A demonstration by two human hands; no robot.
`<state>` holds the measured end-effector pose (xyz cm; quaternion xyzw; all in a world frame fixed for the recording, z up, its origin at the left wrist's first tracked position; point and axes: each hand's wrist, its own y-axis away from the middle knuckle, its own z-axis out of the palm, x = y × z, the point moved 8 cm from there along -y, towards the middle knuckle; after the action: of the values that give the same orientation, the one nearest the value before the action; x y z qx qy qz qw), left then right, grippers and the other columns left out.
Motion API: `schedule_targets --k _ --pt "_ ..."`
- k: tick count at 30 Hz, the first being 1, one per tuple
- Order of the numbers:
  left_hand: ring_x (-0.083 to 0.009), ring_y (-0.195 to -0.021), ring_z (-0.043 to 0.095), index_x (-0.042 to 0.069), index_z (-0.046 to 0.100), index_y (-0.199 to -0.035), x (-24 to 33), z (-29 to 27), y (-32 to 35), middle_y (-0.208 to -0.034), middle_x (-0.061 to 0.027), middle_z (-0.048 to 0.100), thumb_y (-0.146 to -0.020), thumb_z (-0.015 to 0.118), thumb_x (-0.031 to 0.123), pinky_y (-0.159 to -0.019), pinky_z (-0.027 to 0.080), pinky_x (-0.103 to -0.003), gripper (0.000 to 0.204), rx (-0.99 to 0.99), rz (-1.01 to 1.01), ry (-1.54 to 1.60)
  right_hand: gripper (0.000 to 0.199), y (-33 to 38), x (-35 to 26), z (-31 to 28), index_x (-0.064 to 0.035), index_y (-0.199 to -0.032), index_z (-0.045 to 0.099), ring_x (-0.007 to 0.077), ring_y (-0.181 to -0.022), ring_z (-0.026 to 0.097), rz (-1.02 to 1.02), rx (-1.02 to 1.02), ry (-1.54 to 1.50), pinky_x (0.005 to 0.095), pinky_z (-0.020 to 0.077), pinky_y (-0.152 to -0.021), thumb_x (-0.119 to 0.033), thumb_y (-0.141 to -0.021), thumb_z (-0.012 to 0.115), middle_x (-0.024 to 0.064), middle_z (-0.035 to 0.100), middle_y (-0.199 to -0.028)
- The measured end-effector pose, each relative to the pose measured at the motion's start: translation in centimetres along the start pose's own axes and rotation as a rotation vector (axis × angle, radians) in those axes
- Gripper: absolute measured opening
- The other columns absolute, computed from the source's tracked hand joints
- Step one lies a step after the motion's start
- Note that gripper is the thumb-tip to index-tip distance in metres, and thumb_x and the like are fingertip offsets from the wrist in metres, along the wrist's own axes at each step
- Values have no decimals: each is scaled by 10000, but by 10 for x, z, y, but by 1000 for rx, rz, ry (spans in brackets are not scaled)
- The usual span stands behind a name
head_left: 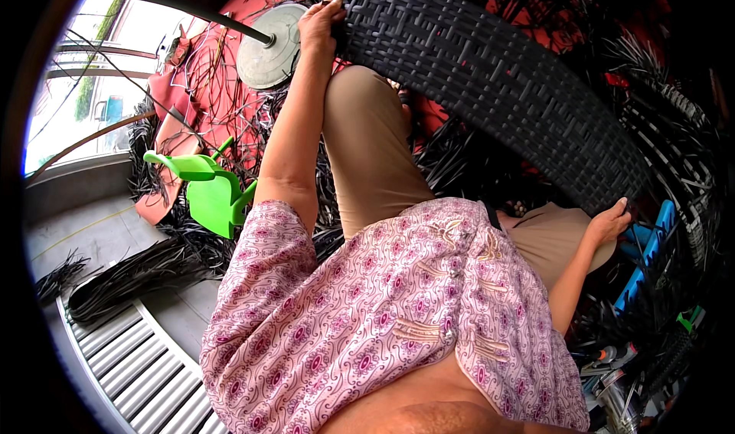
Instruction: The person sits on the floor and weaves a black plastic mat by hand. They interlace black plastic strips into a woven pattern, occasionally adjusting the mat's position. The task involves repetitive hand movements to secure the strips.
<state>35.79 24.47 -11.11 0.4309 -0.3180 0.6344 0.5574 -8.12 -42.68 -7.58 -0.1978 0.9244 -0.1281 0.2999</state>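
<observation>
A long, curved black wicker panel (490, 74) of flat woven strips spans from the top centre down to the right, above my knees. My left hand (320, 26) is closed on its upper left end, where a few loose strip ends stick out. At the lower right end, my right hand (610, 223) grips the panel's edge; the fingers behind it are partly hidden. The panel leans across my legs, and its far edge is lost in the dark at the top.
Black strips (145, 281) lie in heaps all round on the red floor covering (218, 58). To the left are a small green plastic chair (210, 193), a round grey base (272, 51) with a pole, and a white slatted piece (138, 357). Right of me, a blue plastic piece (651, 254) stands near scattered tools (616, 353).
</observation>
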Motion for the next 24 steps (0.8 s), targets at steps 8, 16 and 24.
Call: schedule_targets --k 8,16,24 --pt "-111 -681 651 7 679 -854 60 42 45 -760 -39 694 -830 771 58 -649 516 -241 108 66 464 -393 731 4 -2 -1 40 -1199 595 466 -1085 550 5 -19 -14 522 445 -937 -630 -964 421 300 582 -1176" --pt "-83 -690 624 26 714 -874 91 95 97 -768 -14 700 -844 736 57 -647 479 -229 49 13 676 -1011 737 3 -3 0 54 -1195 594 467 -1081 551 -3 -31 -18 516 454 -926 -626 -964 430 303 581 -1169" --pt "-213 -854 659 76 710 -949 100 41 67 -876 -82 700 -848 728 170 -796 489 -376 138 397 875 -1148 787 -4 5 0 75 -1298 513 469 -1116 550 -42 -82 -16 511 458 -954 -628 -946 493 327 553 -1214"
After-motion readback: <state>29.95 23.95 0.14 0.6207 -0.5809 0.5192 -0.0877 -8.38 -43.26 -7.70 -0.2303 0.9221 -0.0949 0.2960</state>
